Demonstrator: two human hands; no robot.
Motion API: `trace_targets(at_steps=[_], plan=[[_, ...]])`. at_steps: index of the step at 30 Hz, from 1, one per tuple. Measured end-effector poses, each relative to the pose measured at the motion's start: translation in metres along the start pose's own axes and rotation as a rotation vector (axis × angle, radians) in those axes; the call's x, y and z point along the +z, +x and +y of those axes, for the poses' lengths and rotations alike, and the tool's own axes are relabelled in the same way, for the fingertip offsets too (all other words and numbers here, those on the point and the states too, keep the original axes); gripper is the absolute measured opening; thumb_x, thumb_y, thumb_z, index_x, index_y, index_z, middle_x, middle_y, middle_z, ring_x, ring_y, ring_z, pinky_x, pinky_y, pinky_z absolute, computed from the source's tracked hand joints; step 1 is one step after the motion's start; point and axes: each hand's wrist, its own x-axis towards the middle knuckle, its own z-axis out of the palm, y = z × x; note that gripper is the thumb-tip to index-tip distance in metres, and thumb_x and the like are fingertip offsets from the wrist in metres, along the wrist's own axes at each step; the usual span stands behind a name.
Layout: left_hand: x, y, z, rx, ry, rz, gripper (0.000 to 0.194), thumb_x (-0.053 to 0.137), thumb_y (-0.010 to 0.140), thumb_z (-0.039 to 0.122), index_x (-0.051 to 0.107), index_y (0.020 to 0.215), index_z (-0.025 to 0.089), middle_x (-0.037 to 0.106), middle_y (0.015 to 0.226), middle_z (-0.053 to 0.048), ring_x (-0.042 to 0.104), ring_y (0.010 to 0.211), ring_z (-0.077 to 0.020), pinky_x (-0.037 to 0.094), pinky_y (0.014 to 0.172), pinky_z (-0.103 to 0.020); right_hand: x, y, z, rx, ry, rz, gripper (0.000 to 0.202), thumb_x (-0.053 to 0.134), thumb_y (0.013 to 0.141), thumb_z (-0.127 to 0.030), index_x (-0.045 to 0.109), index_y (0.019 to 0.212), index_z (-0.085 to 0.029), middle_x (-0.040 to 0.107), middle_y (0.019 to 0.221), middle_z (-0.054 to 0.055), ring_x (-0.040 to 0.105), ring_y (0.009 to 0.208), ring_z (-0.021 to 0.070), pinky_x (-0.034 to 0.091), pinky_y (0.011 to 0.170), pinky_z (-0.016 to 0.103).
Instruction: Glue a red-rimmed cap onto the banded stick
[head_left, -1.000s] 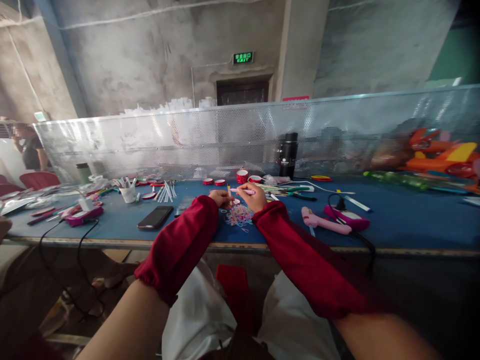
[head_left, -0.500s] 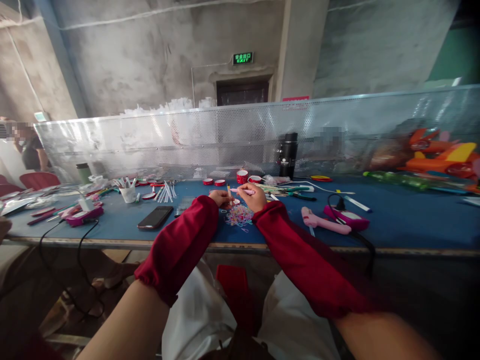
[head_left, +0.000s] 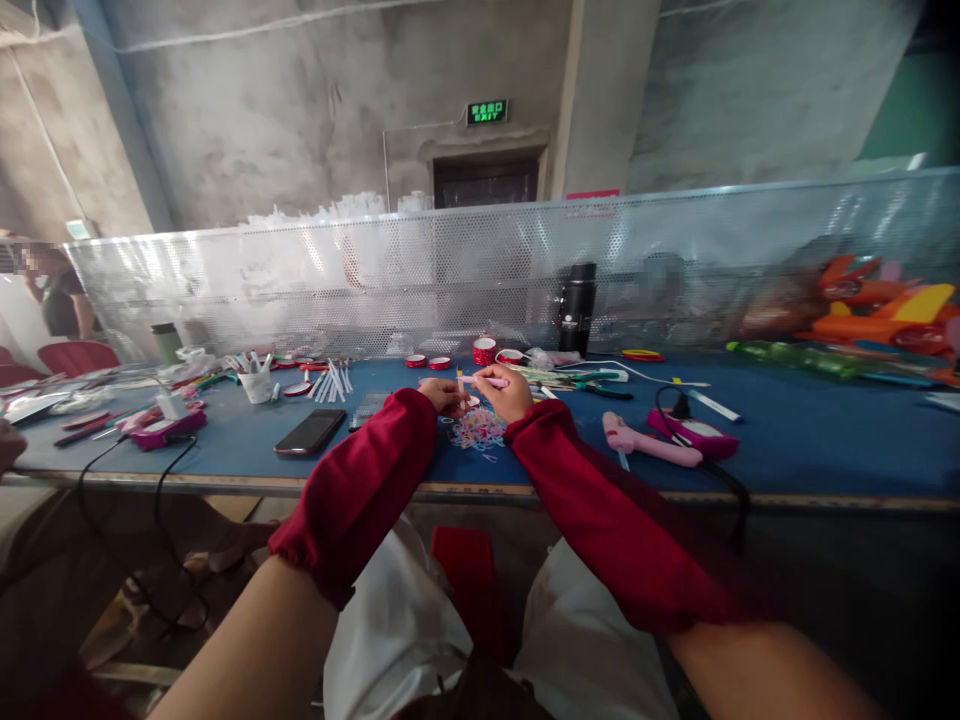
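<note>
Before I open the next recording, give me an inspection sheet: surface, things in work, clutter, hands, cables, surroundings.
Surface: blue tabletop, partly covered.
Things in work: pink pen-like tool, yellow-tipped piece, heap of coloured bits.
Clutter: phone, cup of sticks, black bottle, pink gun-shaped tool.
Hands: left hand pinches the yellow-tipped piece; right hand grips the pen-like tool.
Cables: black cables hang over the near edge; white cable on the tabletop.
Surroundings: perforated screen, exit sign, person at far left.

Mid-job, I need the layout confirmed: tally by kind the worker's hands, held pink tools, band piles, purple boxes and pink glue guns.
Hands: 2
Held pink tool: 1
Band pile: 1
Purple boxes: 2
Pink glue gun: 1
Total: 7
</note>
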Motion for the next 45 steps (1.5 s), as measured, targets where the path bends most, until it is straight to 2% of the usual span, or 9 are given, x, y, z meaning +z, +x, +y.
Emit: trace_targets(at_steps=[6,13,20,25,28,29,31,36,45], plan=[[0.011,-0.026,0.020,0.028,-0.023,0.082,0.015,0.071,0.077,0.024,0.070,0.091,0.019,0.072,0.074,-0.006,0.067,0.090,-0.0224,0.053,0.079,-0.031,-0.002,0.001,0.004,0.030,-0.022,0.050,0.020,0.056,0.080,-0.038,0.067,0.077,-0.022,0.069,0.072,0.003,0.063,0.069,0.0195,0.048,0.064,0.029],[0.017,-0.056,0.030,0.112,-0.028,0.074,0.016,0.071,0.077,0.028,0.071,0.091,0.019,0.072,0.076,-0.005,0.067,0.093,-0.0227,0.053,0.079,-0.030,-0.001,0.001,0.003,0.032,0.024,0.048,0.021,0.056,0.080,-0.039,0.066,0.076,-0.021,0.069,0.073,0.003,0.063,0.070,0.0197,0.049,0.065,0.029],[0.024,-0.092,0.025,0.316,-0.081,0.094,0.018,0.071,0.076,0.036,0.072,0.091,0.025,0.073,0.083,-0.001,0.067,0.094,-0.0214,0.053,0.083,-0.029,0.000,0.000,0.002,-0.009,0.031,0.025,0.021,0.056,0.080,-0.038,0.067,0.076,-0.020,0.068,0.072,0.003,0.062,0.069,0.0185,0.047,0.064,0.028],[0.008,-0.114,0.004,0.341,-0.105,0.139,0.027,0.063,0.084,0.037,0.070,0.105,0.022,0.073,0.094,-0.003,0.063,0.102,-0.0209,0.047,0.094,-0.031,-0.001,0.002,0.006,0.022,0.003,0.061,0.020,0.057,0.079,-0.038,0.067,0.075,-0.021,0.069,0.072,0.003,0.062,0.068,0.0188,0.047,0.064,0.028],[-0.003,-0.102,-0.005,0.325,-0.107,0.142,0.028,0.060,0.086,0.038,0.069,0.109,0.025,0.073,0.091,-0.003,0.063,0.103,-0.0207,0.049,0.093,-0.032,-0.001,0.002,0.006,0.034,0.017,0.063,0.020,0.056,0.079,-0.038,0.067,0.076,-0.021,0.069,0.072,0.003,0.063,0.068,0.0189,0.047,0.064,0.028],[-0.005,-0.091,-0.005,0.303,-0.101,0.134,0.027,0.063,0.084,0.037,0.070,0.107,0.025,0.073,0.088,-0.003,0.064,0.101,-0.0210,0.050,0.091,-0.031,-0.001,0.002,0.006,0.030,0.031,0.053,0.020,0.056,0.079,-0.038,0.067,0.076,-0.021,0.069,0.072,0.003,0.063,0.069,0.0189,0.047,0.064,0.028],[-0.004,-0.061,-0.002,0.114,-0.044,0.060,0.023,0.072,0.077,0.031,0.072,0.097,0.019,0.072,0.079,-0.005,0.067,0.089,-0.0206,0.052,0.084,-0.029,0.000,0.001,0.005,0.013,0.049,0.030,0.020,0.057,0.079,-0.038,0.067,0.077,-0.020,0.068,0.072,0.003,0.063,0.069,0.0188,0.047,0.063,0.028],[-0.001,0.007,0.000,0.009,-0.010,0.009,0.018,0.079,0.069,0.023,0.067,0.074,0.010,0.068,0.066,-0.007,0.064,0.057,-0.0137,0.054,0.065,-0.027,0.000,0.001,0.005,0.034,0.033,0.048,0.018,0.059,0.078,-0.036,0.066,0.074,-0.020,0.068,0.071,0.003,0.063,0.068,0.0189,0.047,0.063,0.028],[-0.009,0.024,-0.017,0.001,-0.010,-0.026,0.015,0.075,0.074,0.021,0.065,0.078,0.010,0.069,0.068,-0.005,0.064,0.055,-0.0118,0.052,0.058,-0.023,-0.001,0.001,0.000,-0.006,0.023,0.037,0.016,0.058,0.078,-0.034,0.067,0.075,-0.020,0.068,0.072,0.002,0.062,0.067,0.0180,0.046,0.063,0.027]])
